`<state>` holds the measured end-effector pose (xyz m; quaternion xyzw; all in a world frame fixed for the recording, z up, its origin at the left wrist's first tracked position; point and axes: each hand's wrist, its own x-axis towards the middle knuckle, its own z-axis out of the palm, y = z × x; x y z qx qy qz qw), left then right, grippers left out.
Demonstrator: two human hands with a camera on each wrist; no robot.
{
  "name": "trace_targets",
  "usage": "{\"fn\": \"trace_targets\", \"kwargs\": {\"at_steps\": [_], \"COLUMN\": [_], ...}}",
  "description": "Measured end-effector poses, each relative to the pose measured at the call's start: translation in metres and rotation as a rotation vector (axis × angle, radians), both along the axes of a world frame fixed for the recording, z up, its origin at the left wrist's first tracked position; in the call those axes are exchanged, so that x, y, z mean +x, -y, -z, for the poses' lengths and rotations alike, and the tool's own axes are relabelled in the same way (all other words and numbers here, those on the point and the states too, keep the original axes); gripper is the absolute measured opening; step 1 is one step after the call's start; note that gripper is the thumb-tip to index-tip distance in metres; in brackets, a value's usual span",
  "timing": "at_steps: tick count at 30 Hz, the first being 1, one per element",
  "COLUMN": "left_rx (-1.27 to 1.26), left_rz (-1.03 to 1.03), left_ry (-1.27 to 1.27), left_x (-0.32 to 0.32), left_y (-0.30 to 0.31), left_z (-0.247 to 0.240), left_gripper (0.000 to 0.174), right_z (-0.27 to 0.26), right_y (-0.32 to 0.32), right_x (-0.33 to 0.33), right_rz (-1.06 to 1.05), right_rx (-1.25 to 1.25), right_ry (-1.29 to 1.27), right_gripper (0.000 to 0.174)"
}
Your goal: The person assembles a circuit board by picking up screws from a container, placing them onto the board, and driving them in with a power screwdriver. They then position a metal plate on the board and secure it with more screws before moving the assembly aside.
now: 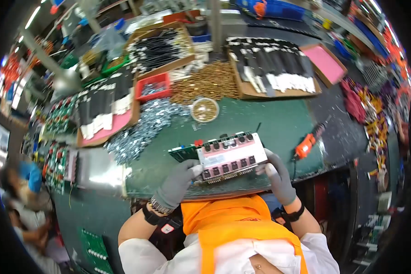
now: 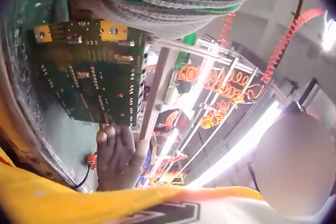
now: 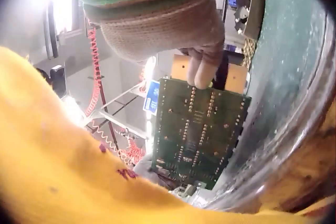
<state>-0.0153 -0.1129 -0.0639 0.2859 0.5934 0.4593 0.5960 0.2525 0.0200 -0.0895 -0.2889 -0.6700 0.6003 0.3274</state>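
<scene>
Both gloved hands hold a green circuit board (image 1: pixel 183 154) tilted above the front of the green-topped bench. A silvery metal plate (image 1: pixel 233 153) with rows of black components along its two long sides covers most of its upper face. At one end the left hand (image 1: pixel 174 183) grips the board, thumb over the plate's corner. The right hand (image 1: pixel 281 179) pinches the other end, fingers right at the edge. Both wrist views show the board's underside (image 2: pixel 100 77), dotted with solder points. In the right wrist view the right hand's fingertips (image 3: pixel 206 71) press on its edge.
An orange corded tool (image 1: pixel 306 146) lies to the right. Behind the board are a round tub of brass-coloured parts (image 1: pixel 205 110), heaps of brass (image 1: pixel 205 82) and silvery pieces (image 1: pixel 146 125), a red bin (image 1: pixel 153 86) and a cardboard box of black-and-white parts (image 1: pixel 274 68).
</scene>
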Motion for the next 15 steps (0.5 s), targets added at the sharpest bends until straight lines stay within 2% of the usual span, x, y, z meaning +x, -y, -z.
{"fn": "trace_targets", "kwargs": {"at_steps": [1, 2, 4, 5, 6, 8, 9, 10, 11, 12, 13, 14, 15], "left_rx": [0.128, 0.118, -0.103, 0.048, 0.047, 0.183, 0.18, 0.409, 0.643, 0.642, 0.425, 0.209, 0.041], "left_rz": [-0.032, -0.004, 0.171, 0.2, 0.21, -0.009, 0.0, 0.1, 0.2, 0.199, 0.353, 0.494, 0.54], "left_ry": [0.067, 0.075, -0.472, -0.821, -0.824, -1.133, -1.124, -1.276, -1.419, -1.418, -1.164, -0.896, -0.687], "left_x": [0.002, 0.004, -0.001, -0.007, -0.01, -0.013, -0.017, -0.023, -0.026, -0.027, -0.029, -0.032, -0.034], "left_y": [-0.002, -0.006, -0.006, 0.0, -0.002, -0.023, -0.043, -0.067, -0.081, -0.085, -0.091, -0.096, -0.1], "left_z": [0.012, 0.002, -0.03, -0.028, -0.031, -0.054, -0.054, -0.051, -0.046, -0.041, -0.036, -0.03, -0.023], "left_gripper": [0.032, 0.032, 0.026, 0.024, 0.024, 0.026, 0.026, 0.029, 0.032, 0.032, 0.036, 0.04, 0.046], "right_z": [0.0, -0.001, -0.004, -0.012, -0.022, -0.043, -0.046, -0.047, -0.047, -0.046, -0.045, -0.045, -0.043], "right_y": [0.0, -0.007, -0.024, -0.032, -0.042, -0.062, -0.074, -0.086, -0.096, -0.107, -0.115, -0.12, -0.124], "right_x": [0.003, 0.011, 0.023, 0.023, 0.018, -0.002, -0.016, -0.031, -0.041, -0.052, -0.059, -0.062, -0.065], "right_rz": [0.035, 0.063, 0.061, 0.131, 0.139, 0.104, 0.065, 0.019, 0.017, -0.144, -0.304, -0.305, -0.426], "right_rx": [0.005, -0.004, 0.015, 0.102, 0.097, 0.43, 0.621, 0.816, 0.814, 0.788, 0.76, 0.758, 0.515], "right_ry": [0.001, 0.007, 0.178, 0.196, 0.194, 0.11, 0.133, 0.153, 0.158, 0.294, 0.427, 0.429, 0.516], "right_gripper": [0.043, 0.043, 0.036, 0.031, 0.031, 0.029, 0.029, 0.029, 0.029, 0.032, 0.035, 0.035, 0.039]}}
